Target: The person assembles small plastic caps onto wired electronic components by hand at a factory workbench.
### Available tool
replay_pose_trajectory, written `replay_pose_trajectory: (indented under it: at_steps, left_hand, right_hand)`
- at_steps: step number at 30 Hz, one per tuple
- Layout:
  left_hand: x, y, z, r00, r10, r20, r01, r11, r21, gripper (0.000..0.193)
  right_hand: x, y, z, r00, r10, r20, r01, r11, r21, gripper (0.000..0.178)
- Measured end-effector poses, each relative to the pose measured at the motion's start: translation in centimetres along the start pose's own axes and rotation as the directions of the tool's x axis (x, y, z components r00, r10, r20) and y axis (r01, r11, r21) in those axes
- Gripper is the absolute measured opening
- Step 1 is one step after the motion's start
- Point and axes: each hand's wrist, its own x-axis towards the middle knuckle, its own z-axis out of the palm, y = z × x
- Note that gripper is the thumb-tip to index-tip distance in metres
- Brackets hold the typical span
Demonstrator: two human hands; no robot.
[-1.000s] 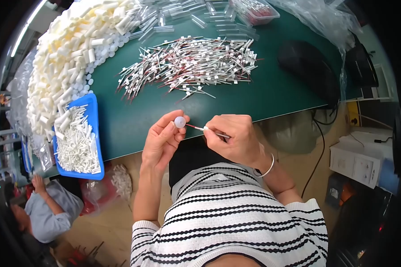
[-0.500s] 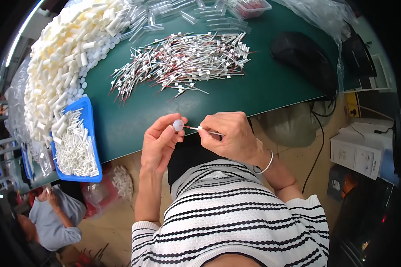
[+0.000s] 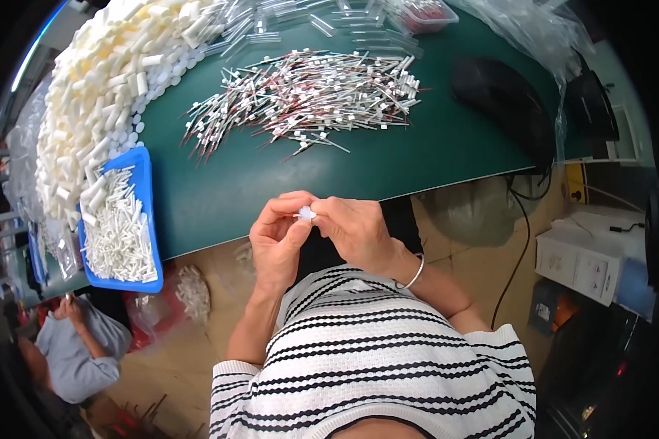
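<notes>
My left hand [image 3: 277,238] and my right hand [image 3: 359,228] meet just past the table's near edge. Between their fingertips is a small white plastic cap [image 3: 306,213], pinched from both sides. A thin reddish piece sticks out at the cap's left, by the left fingers. The thin white rod is mostly hidden by my fingers. Farther off on the table lies a wide pile of thin white rods with red ends and small white blocks [image 3: 307,99].
A blue tray [image 3: 151,219] of short white tubes stands at the left, beside a heap of cream-white cylinders [image 3: 88,110]. Clear tubes [image 3: 322,25] and a plastic tub [image 3: 428,16] lie at the back. A black object [image 3: 498,95] rests at the right. A co-worker [image 3: 80,344] sits lower left.
My right hand has moved left to meet my left hand, bringing the red-ended rod to the white cap. The cap has turned from its round face, and the right fingertips now pinch it too.
</notes>
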Motion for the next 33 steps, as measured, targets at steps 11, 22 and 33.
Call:
replay_pose_trajectory:
  at_steps: [11, 22, 33]
  left_hand:
    - [1.4, 11.2, -5.7, 0.997, 0.048, -0.063, 0.022, 0.601, 0.799, 0.021]
    - [7.3, 19.4, -21.3, 0.961, 0.222, 0.166, 0.058, -0.747, 0.663, 0.004]
    - [2.7, 5.1, -1.7, 0.995, 0.056, -0.086, -0.012, 0.896, 0.445, 0.021]
  right_hand:
    - [2.4, 0.3, -0.8, 0.833, 0.197, 0.517, -0.492, 0.693, 0.527, 0.016]
    - [1.7, 0.6, -1.3, 0.854, 0.346, 0.388, -0.52, 0.593, 0.615, 0.025]
    - [4.8, -0.6, -0.9, 0.947, 0.312, 0.08, -0.232, 0.487, 0.842, 0.029]
